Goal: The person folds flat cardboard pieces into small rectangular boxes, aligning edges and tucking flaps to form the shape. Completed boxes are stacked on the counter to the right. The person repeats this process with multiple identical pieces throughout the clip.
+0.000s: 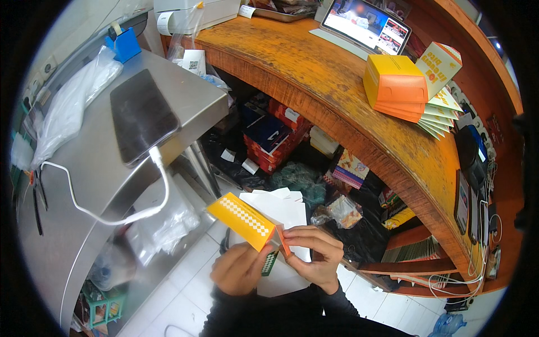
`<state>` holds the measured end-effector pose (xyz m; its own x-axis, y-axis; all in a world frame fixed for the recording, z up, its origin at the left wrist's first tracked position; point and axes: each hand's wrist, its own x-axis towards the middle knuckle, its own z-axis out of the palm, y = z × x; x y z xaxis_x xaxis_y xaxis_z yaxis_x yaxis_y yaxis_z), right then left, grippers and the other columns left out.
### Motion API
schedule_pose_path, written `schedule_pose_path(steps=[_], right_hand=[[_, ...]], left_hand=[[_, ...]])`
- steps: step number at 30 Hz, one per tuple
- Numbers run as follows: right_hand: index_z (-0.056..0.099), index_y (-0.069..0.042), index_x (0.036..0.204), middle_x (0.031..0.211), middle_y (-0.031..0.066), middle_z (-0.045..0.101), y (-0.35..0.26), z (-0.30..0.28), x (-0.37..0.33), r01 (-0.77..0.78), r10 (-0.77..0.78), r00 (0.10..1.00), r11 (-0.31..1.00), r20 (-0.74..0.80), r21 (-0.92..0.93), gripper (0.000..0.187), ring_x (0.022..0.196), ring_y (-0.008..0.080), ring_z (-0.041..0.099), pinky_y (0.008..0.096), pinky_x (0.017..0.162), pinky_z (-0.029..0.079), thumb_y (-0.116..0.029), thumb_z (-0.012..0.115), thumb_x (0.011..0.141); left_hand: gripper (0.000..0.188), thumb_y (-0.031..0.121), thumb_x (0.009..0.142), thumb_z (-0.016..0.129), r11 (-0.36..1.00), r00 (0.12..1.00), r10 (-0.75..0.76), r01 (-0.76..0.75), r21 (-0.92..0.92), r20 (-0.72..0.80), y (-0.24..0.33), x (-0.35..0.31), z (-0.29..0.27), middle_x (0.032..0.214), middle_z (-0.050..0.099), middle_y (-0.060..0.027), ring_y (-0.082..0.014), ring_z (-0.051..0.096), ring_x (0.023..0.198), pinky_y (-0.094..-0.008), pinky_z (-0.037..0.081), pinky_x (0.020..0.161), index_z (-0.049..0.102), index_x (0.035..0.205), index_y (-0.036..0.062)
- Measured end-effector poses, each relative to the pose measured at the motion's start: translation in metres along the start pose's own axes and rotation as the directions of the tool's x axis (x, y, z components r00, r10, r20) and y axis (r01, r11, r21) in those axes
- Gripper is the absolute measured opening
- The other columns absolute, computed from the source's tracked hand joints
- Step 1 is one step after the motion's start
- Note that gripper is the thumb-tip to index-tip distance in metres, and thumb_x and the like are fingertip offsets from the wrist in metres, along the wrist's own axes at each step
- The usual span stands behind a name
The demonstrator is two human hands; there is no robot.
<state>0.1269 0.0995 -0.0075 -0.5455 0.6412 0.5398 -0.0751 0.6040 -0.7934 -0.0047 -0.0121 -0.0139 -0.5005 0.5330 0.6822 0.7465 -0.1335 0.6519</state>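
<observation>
Between my two hands is a small yellow carton [242,221] with a band of white diamonds, held over my lap. My left hand [238,268] grips it from below, its thumb at the near end; that hand is slightly blurred. With thumb and fingers my right hand [315,255] pinches an orange flap at the carton's right end. A green patterned face shows beneath the left thumb. On the wooden desk at the right stands a stack of similar yellow, orange and white cartons [396,87], partly fanned out, with one upright carton [439,64] on top.
A curved wooden desk [292,62] bears a tablet with a lit screen [368,25] and a white printer [193,14]. On the steel table [196,106] lie a dark phone [140,115] on a white cable, plastic bags [76,104] and scissors [38,196]. Red boxes [269,143] sit below.
</observation>
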Motion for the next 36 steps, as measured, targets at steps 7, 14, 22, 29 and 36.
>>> schedule_pose_path(steps=[7, 14, 22, 29, 36], right_hand=[[0.076, -0.006, 0.093, 0.105, 0.0100, 0.065, 0.001, 0.000, -0.005, -0.050, 0.031, 0.997, 0.964, 0.074, 0.261, 0.026, 0.101, 0.0247, 0.063, 0.0335, 0.085, 0.053, 0.003, 0.080, 0.069], [0.077, -0.006, 0.090, 0.106, 0.0082, 0.065, -0.016, -0.004, -0.006, 0.089, -0.088, 0.987, 0.996, 0.133, -0.004, 0.027, 0.100, 0.0257, 0.062, 0.0357, 0.088, 0.050, 0.002, 0.080, 0.064], [0.066, -0.011, 0.124, 0.139, 0.0156, 0.047, -0.025, 0.008, -0.005, 0.008, 0.029, 0.946, 0.993, 0.323, -0.114, 0.047, 0.128, 0.0358, 0.043, 0.0453, 0.108, 0.035, 0.001, 0.068, 0.078], [0.011, -0.007, 0.151, 0.142, 0.0136, 0.038, 0.005, 0.010, -0.017, -0.541, 0.551, 0.797, 0.468, 0.248, 0.699, 0.085, 0.131, 0.0232, 0.041, 0.0388, 0.108, 0.035, -0.014, 0.060, 0.083], [0.026, -0.001, 0.149, 0.136, 0.0104, 0.043, -0.018, -0.007, -0.024, -0.673, 0.566, 0.667, 0.177, 0.485, 0.718, 0.091, 0.122, 0.0203, 0.048, 0.0313, 0.104, 0.039, -0.025, 0.069, 0.072]], left_hand=[[0.031, 0.016, 0.066, 0.088, 0.911, 0.969, -0.165, 0.221, -0.350, 0.181, -0.006, 0.002, 0.000, 0.085, 0.072, -0.0120, -0.0197, 0.070, 0.072, -0.0254, 0.052, 0.066, 0.076, 0.091, 0.0020], [0.040, 0.017, 0.066, 0.090, 0.845, 0.942, -0.245, 0.324, -0.424, 0.231, -0.013, -0.001, -0.002, 0.099, 0.073, -0.0097, -0.0215, 0.072, 0.089, -0.0282, 0.054, 0.079, 0.075, 0.099, 0.0023], [0.026, 0.012, 0.074, 0.084, 0.845, 0.906, -0.399, 0.424, -0.327, 0.143, -0.010, -0.001, -0.003, 0.089, 0.073, -0.0113, -0.0180, 0.070, 0.081, -0.0280, 0.053, 0.074, 0.074, 0.093, -0.0018], [0.020, 0.016, 0.080, 0.079, 0.818, 0.844, -0.063, 0.350, -0.456, 0.533, -0.003, 0.010, -0.006, 0.097, 0.071, -0.0179, -0.0273, 0.069, 0.090, -0.0325, 0.051, 0.080, 0.074, 0.091, -0.0009], [0.079, 0.016, 0.078, 0.080, 0.700, 0.873, -0.443, 0.479, -0.529, 0.204, -0.008, 0.006, 0.008, 0.143, 0.043, -0.0217, -0.0327, 0.040, 0.135, -0.0432, 0.032, 0.111, 0.038, 0.143, -0.0003]])
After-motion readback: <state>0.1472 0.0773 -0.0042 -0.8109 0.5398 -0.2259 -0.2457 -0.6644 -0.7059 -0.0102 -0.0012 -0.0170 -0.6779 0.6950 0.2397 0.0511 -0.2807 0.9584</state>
